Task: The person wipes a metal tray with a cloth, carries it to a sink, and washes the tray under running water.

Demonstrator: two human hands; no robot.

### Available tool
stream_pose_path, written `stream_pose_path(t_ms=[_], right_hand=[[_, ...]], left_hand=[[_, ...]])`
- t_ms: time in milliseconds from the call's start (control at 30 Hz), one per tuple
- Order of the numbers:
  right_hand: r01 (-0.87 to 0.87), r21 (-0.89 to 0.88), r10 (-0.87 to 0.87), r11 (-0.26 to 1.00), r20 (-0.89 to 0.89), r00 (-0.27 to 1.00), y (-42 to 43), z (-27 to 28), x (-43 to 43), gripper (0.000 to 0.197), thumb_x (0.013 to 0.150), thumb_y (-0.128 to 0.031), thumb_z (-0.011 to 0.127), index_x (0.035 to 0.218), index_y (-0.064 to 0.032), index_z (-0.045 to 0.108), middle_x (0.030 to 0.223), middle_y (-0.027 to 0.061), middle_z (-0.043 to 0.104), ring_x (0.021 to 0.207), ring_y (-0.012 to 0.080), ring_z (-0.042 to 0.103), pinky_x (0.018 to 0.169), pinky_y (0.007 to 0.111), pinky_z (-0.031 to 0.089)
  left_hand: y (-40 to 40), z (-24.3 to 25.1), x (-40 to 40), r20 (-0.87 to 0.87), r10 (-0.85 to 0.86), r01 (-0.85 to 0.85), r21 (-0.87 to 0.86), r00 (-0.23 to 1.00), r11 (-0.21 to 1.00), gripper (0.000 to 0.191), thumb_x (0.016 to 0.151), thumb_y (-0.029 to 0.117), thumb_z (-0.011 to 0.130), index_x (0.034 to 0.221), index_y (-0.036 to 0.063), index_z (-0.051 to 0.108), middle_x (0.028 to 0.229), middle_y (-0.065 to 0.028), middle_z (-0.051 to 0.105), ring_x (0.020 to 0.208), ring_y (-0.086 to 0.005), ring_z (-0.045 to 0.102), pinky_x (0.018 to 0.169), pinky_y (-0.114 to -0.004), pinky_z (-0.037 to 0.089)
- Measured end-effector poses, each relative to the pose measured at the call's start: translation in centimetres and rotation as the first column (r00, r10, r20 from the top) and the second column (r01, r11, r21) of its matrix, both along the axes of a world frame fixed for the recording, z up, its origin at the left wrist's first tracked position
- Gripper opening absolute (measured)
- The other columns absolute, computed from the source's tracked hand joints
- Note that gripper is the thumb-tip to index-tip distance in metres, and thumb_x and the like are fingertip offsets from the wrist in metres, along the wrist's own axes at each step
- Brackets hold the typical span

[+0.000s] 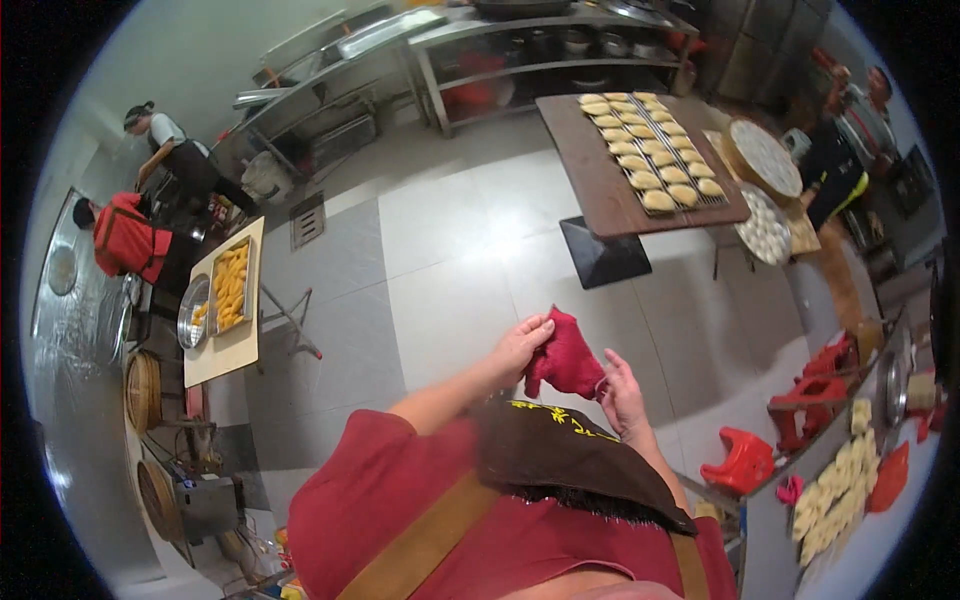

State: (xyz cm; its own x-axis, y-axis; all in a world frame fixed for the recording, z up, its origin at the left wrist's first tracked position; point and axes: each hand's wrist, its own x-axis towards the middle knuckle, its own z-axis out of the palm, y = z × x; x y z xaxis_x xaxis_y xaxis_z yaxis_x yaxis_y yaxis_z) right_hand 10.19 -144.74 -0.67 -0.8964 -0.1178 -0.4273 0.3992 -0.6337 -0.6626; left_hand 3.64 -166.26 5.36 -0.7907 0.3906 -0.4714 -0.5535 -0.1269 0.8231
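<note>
My left hand (525, 341) pinches the upper left part of a crumpled dark red cloth (564, 360), in front of my chest. At the cloth's lower right edge is my right hand (621, 394), its fingers raised and apart; whether they grip the edge cannot be told. A corner of the cloth points upward, and its lower edge hangs just above the dark brown apron bib (570, 450). Beyond the hands, a brown table (570, 150) bears a wire rack with rows of pale, oval pastries (658, 199).
On the left, a light board table (225, 367) holds a tray of orange-yellow pieces (231, 285). Two people (135, 236) work behind it; another person (862, 127) stands far right. Red plastic stools (739, 459) and a counter with shaped dough (836, 495) are at the lower right.
</note>
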Motion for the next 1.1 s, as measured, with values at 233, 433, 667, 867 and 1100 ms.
stream_pose_path(t_ms=[233, 433, 667, 867, 1100], right_hand=[[-0.126, -0.025, 0.122, 0.992, -0.123, 0.985, -4.7, 4.8, -10.3, 0.033, 0.088, -0.004, 0.051, 0.119, 0.0024, 0.044, 0.109, 0.0140, 0.057, 0.096, 0.0185, 0.057, 0.084, 0.030, 0.047], [0.036, 0.433, -0.056, 0.901, 0.033, 0.998, 2.0, -0.4, -12.8, 0.028, 0.090, -0.016, 0.054, 0.113, -0.0015, 0.052, 0.093, 0.0072, 0.061, 0.084, 0.0139, 0.060, 0.073, 0.026, 0.050], [0.458, 0.395, -0.560, 0.797, 0.198, 0.804, 19.5, -2.2, -6.7, 0.029, 0.088, -0.021, 0.055, 0.110, -0.0020, 0.051, 0.096, 0.0134, 0.061, 0.079, 0.0205, 0.062, 0.068, 0.031, 0.051], [0.611, 0.169, -0.632, 0.774, 0.261, 0.729, 34.1, -4.2, -2.7, 0.027, 0.087, -0.027, 0.056, 0.107, -0.0094, 0.053, 0.096, 0.0093, 0.061, 0.085, 0.0205, 0.059, 0.072, 0.034, 0.048], [0.607, 0.184, -0.633, 0.773, 0.289, 0.719, 48.4, -4.7, -6.8, 0.029, 0.089, -0.030, 0.053, 0.107, -0.0073, 0.052, 0.095, 0.0083, 0.060, 0.082, 0.0201, 0.057, 0.069, 0.033, 0.046]], left_hand=[[-4.3, -1.9, -10.0, -0.447, -0.178, 0.231, 0.066, 0.877, 0.971, 0.026, 0.088, 0.024, 0.051, 0.108, 0.0062, 0.053, 0.100, -0.0046, 0.056, 0.088, -0.0176, 0.052, 0.081, -0.033, 0.042], [3.6, -1.6, -14.1, -0.234, -0.464, 0.487, 0.050, 0.854, 0.872, 0.018, 0.084, 0.022, 0.051, 0.090, 0.0053, 0.052, 0.085, -0.0042, 0.052, 0.077, -0.0167, 0.050, 0.071, -0.031, 0.041], [17.0, -0.4, -20.9, -0.699, -0.702, 0.474, -0.577, 0.135, 0.665, 0.017, 0.079, 0.019, 0.052, 0.070, 0.0044, 0.052, 0.068, -0.0037, 0.047, 0.063, -0.0157, 0.046, 0.060, -0.029, 0.039], [29.4, -3.6, -22.5, -0.617, -0.639, 0.727, -0.151, 0.460, 0.669, 0.014, 0.073, 0.016, 0.055, 0.066, 0.0036, 0.052, 0.067, -0.0054, 0.051, 0.065, -0.0193, 0.052, 0.056, -0.032, 0.042], [43.5, 3.4, -23.2, -0.792, -0.582, 0.557, -0.405, 0.182, 0.725, 0.013, 0.082, 0.017, 0.053, 0.086, 0.0051, 0.055, 0.075, -0.0057, 0.055, 0.071, -0.0182, 0.056, 0.065, -0.029, 0.045]])
